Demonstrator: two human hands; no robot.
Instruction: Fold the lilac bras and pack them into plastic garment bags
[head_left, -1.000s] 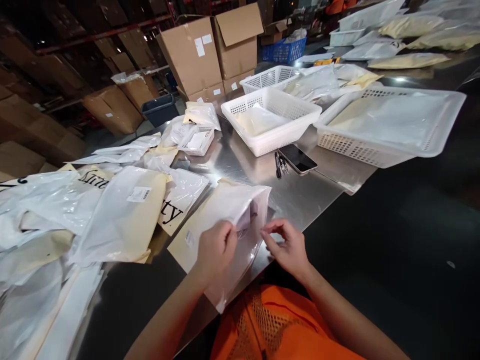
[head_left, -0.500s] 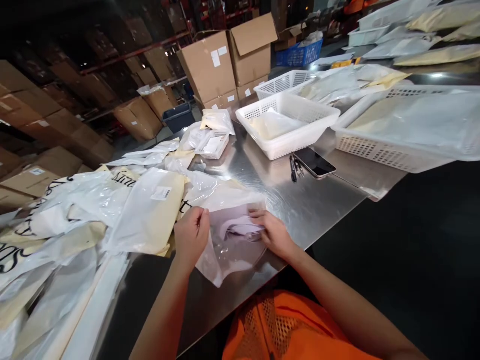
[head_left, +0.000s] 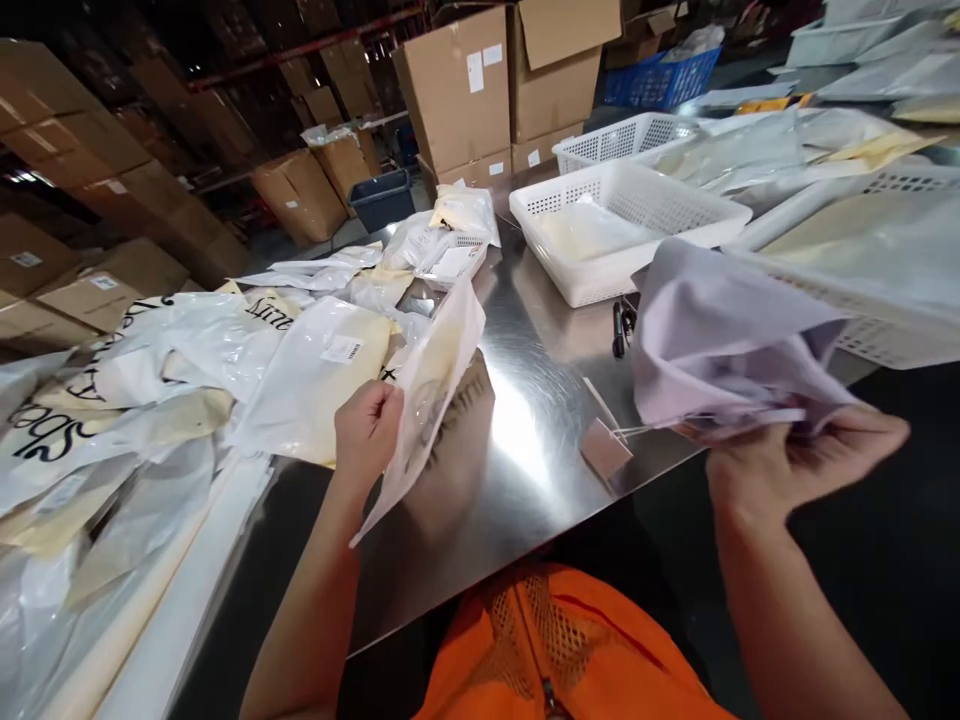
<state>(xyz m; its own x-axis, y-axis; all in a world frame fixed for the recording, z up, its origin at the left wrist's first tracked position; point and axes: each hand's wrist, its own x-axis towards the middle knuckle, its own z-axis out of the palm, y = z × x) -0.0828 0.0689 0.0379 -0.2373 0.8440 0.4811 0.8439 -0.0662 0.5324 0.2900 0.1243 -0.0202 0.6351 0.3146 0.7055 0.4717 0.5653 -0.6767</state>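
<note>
Head view: bag [head_left: 427,390] at centre is pinched in left grip [head_left: 367,428], cloth [head_left: 720,320] at right clasped in right grip [head_left: 784,468], unpacking seemingly done, spreading likely needed next.

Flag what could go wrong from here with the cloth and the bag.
1. The lilac cloth is bunched in the right hand by the edge of the table; a loose grip could let it slide off.
2. The tag dangles on a string leading to the cloth, so it might snag.
3. The plastic bag hangs thin and limp from the left hand; it could crease or tear.
</note>
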